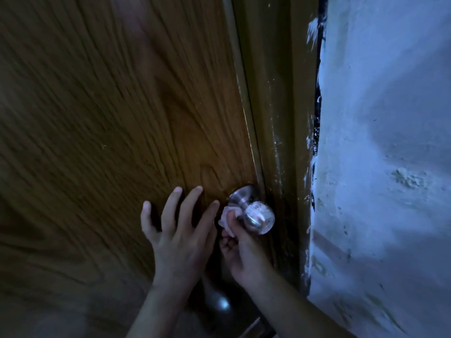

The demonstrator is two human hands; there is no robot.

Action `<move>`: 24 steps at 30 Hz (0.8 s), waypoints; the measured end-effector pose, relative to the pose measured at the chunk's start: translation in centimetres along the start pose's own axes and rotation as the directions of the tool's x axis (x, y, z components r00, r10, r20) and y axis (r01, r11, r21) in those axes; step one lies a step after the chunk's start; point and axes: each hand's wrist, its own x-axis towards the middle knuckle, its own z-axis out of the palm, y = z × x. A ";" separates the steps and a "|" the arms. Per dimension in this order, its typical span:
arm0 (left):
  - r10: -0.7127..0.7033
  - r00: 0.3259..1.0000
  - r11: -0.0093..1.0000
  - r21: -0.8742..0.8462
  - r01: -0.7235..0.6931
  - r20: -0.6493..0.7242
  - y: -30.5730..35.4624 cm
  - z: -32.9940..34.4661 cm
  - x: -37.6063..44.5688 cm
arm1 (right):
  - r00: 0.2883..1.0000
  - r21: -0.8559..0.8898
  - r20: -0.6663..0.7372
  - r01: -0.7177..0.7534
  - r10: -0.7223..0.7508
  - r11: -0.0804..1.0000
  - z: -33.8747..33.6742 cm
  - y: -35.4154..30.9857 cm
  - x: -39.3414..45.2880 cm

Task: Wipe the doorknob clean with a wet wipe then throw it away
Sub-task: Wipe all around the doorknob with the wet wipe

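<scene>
A round, brushed-silver metal doorknob (255,211) projects from the right-hand edge of a brown wood-grain door (109,118), low on the panel and just beside the darker brown door frame (275,106). Its circular base plate sits flat against the wood, and the glossy face of the knob catches a pale reflection.

The right hand (240,250) comes up from below, its fingers curled round a small, crumpled, pale pink-white wet wipe (225,219). It pinches the wipe and presses it against the left side of the knob's neck, between the base plate and the ball, so the wipe touches the metal there.

The left hand (179,236) is on the door just to the left of the knob, its fingers straight and spread, fingertips pointing upward on the wood; whether the palm touches the door cannot be told. The tip of its index finger lies close to the wipe.

To the right of the frame stands a rough, white-plastered wall (390,142), with flecks of white smeared along the frame's edge
</scene>
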 end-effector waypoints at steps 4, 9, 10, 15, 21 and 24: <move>0.013 1.000 0.999 0.031 -0.013 -0.016 0.1 0.4 1.8 | 1.000 0.115 -0.024 0.015 -0.012 0.993 0.7 0.2 0.1; 0.038 0.999 0.993 0.110 -0.036 -0.017 0.2 1.2 4.1 | 0.992 0.104 -0.123 0.038 -0.025 0.994 0.4 0.9 0.2; 0.042 0.999 0.991 0.129 -0.040 -0.008 0.2 1.3 4.5 | 0.992 0.103 -0.122 0.039 -0.026 0.994 0.5 0.9 0.3; 0.063 0.997 0.975 0.212 -0.069 0.035 0.4 1.8 4.9 | 0.994 0.047 -0.105 0.039 -0.034 0.998 0.4 0.8 0.7; 0.073 0.997 0.972 0.220 -0.078 0.031 0.4 2.1 4.9 | 0.984 -0.036 -0.175 0.035 -0.041 0.999 -1.6 0.2 1.0; 0.074 0.997 0.983 0.169 -0.078 0.028 0.2 2.4 4.7 | 0.981 -0.135 -0.169 0.069 -0.092 0.988 -2.3 -0.3 1.5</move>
